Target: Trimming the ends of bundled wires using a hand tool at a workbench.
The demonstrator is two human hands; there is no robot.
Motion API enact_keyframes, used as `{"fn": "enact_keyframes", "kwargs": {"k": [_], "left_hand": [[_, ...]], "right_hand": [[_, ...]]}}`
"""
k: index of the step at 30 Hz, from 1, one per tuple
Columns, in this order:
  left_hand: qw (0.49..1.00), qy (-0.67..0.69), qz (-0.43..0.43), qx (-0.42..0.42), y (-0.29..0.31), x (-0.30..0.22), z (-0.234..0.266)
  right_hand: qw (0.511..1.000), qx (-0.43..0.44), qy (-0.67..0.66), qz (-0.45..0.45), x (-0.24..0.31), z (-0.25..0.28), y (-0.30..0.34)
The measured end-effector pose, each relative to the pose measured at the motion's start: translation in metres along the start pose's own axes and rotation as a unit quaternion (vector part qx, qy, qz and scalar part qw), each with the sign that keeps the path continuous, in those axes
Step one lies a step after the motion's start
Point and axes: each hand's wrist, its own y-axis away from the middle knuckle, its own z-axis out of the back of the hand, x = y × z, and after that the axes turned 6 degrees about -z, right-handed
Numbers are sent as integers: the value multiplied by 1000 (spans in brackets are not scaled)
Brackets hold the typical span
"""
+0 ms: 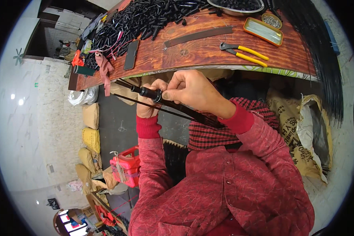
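Just below the table's front edge, a black umbrella frame [146, 93] is held slanting from upper left to lower right. It has a ringed tubular collar, and thin black rods run along it. My left hand [146, 107] is closed around it behind the collar, its fingers partly hidden. My right hand [194, 92] pinches at the collar's lower end, thumb and forefinger together. Something very thin seems to be between those fingertips, too small to make out. Several dark ribs trail from the collar toward the red-and-black checked cloth [212, 133] on my lap.
On the wooden table [200, 53] lie a heap of black plastic parts [145, 21], yellow-handled nippers [245, 54], a phone [131, 55], a dark strip [198, 36] and an orange-rimmed tray [263, 31]. Black rods [322, 51] hang over the right end. A sack [299, 133] stands right; a red plastic container [125, 167] left.
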Motion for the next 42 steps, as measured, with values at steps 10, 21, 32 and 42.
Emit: {"fn": "enact_keyframes", "kwargs": {"k": [10, 21, 32, 42], "left_hand": [[990, -64, 3, -125, -4, 2, -27], [991, -79, -20, -110, -9, 2, -40], [986, -123, -27, -106, -31, -7, -74], [983, -120, -20, -138, -31, 5, -84]], "right_hand": [[992, -50, -112, -14, -3, 3, 9], [994, -48, -95, 32, -3, 9, 15], [996, -21, -78, 24, 20, 30, 14], [972, -184, 41, 137, 11, 17, 34]]}}
